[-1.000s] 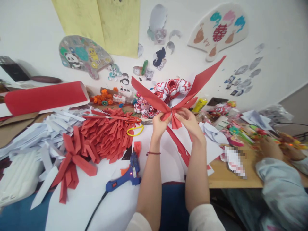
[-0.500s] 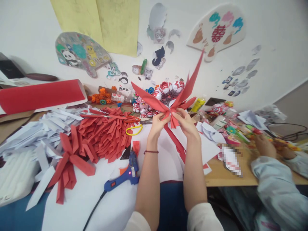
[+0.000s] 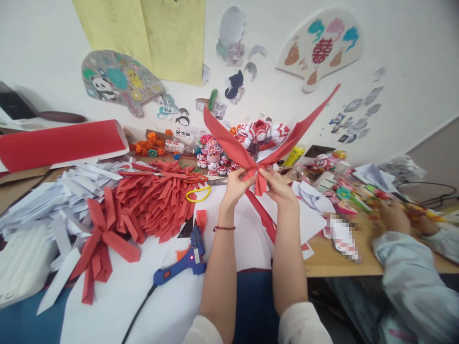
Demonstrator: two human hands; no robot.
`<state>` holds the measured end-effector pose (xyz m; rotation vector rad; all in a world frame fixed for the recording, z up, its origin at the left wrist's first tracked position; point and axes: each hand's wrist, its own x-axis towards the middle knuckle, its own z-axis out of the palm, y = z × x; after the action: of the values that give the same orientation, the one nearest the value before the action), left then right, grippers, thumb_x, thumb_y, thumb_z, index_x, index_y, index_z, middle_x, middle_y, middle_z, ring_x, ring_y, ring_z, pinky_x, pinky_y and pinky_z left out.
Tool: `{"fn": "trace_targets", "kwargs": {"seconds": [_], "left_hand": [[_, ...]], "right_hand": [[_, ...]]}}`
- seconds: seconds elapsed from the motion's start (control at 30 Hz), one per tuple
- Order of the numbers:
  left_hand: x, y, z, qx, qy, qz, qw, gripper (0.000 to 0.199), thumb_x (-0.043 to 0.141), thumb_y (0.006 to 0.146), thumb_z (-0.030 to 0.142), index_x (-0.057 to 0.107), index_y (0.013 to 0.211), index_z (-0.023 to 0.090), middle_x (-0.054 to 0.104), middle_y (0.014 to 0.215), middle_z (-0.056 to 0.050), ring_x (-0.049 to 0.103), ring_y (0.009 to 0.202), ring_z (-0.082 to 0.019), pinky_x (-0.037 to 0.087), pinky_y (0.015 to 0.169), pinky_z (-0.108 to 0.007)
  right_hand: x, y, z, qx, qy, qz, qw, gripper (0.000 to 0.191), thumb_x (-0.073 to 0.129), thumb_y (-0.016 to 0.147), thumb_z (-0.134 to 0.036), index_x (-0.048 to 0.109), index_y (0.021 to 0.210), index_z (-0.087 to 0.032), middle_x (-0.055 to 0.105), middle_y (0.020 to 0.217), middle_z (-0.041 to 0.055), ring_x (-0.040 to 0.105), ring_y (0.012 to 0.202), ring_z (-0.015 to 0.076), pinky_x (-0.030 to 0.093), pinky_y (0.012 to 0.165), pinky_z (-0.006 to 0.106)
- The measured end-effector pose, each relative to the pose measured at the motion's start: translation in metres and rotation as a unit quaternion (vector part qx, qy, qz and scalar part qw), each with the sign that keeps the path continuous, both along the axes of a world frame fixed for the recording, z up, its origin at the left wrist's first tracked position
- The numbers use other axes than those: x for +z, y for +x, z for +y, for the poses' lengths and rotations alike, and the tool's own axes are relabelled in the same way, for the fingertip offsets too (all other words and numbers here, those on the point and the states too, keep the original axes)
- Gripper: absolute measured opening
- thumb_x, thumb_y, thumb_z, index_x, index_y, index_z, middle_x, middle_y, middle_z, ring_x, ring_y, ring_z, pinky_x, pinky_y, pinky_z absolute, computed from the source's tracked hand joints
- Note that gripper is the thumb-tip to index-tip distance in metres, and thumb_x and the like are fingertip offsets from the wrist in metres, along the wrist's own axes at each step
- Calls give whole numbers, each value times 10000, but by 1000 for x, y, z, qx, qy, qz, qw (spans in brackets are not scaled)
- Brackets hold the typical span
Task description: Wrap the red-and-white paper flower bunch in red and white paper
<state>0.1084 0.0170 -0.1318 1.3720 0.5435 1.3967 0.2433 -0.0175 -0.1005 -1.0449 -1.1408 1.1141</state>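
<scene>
Between my two hands is a red folded-paper piece (image 3: 287, 143) with long pointed petals fanning up and outward. My left hand (image 3: 236, 185) pinches it near its centre from the left, thumb and fingers pressed together. From the right, my right hand (image 3: 278, 185) grips the same centre, its fingertips partly hidden by the paper. To the left lies a pile of folded red paper strips (image 3: 158, 200), and nearer me a joined red paper flower (image 3: 103, 234). A blue hot glue gun (image 3: 181, 267) with a lit red light rests on white paper by my left forearm.
White paper strips (image 3: 71, 191) and a red roll (image 3: 64, 145) lie at the left. Scissors with yellow handles (image 3: 199, 193) are beside the red pile. Red-and-white paper flowers (image 3: 260, 131) stand by the wall. A co-worker's hand (image 3: 394, 217) is at the right among coloured items.
The paper piece has turned in my hands: its right petals now spread lower and further right, and the left petal stands steeper. My hands stay in about the same place.
</scene>
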Motion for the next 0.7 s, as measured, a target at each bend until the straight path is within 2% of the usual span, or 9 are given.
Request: {"fn": "trace_targets", "kwargs": {"seconds": [0.1,0.2,0.3,0.4,0.57,0.7], "left_hand": [[1,2,-2,44,18,55,997,201,709,687,280,699,836,146,691,780,-22,607,772,-186,458,756,-290],[3,5,-7,102,29,109,988,120,702,710,266,682,798,186,641,686,-2,579,713,-191,406,729,-295],[6,9,-13,174,70,216,958,103,674,775,299,669,826,209,648,686,-19,591,692,-211,374,710,-312],[10,11,-18,214,100,298,925,131,641,825,312,664,906,211,700,797,-59,636,779,-251,365,724,-335],[12,10,-20,257,111,323,904,209,647,840,302,658,1031,216,686,1085,-104,626,1009,-290,375,837,-384],[18,3,-21,278,121,255,918,268,661,833,231,649,1099,212,667,1104,-88,614,1029,-258,413,869,-364]], "right_hand": [[-8,5,5,1,-30,10,999,402,882,603,-461,627,796,-216,684,759,-14,632,655,150,536,623,276],[-14,10,11,5,-29,6,1000,378,883,585,-458,628,722,-216,658,691,-24,590,584,135,516,601,286],[-18,14,15,-3,-27,-2,1000,352,865,586,-469,633,696,-228,676,704,-13,616,613,158,526,628,304],[-19,14,16,-18,-19,-7,1000,345,862,571,-458,635,703,-235,683,713,-14,623,621,159,527,627,294],[-17,8,17,-61,11,-4,998,325,843,608,-390,612,771,-229,682,784,-26,632,701,129,531,705,249],[-18,-1,23,-123,80,-18,989,339,762,676,-371,586,931,-234,687,975,-6,653,878,141,520,846,261]]}}
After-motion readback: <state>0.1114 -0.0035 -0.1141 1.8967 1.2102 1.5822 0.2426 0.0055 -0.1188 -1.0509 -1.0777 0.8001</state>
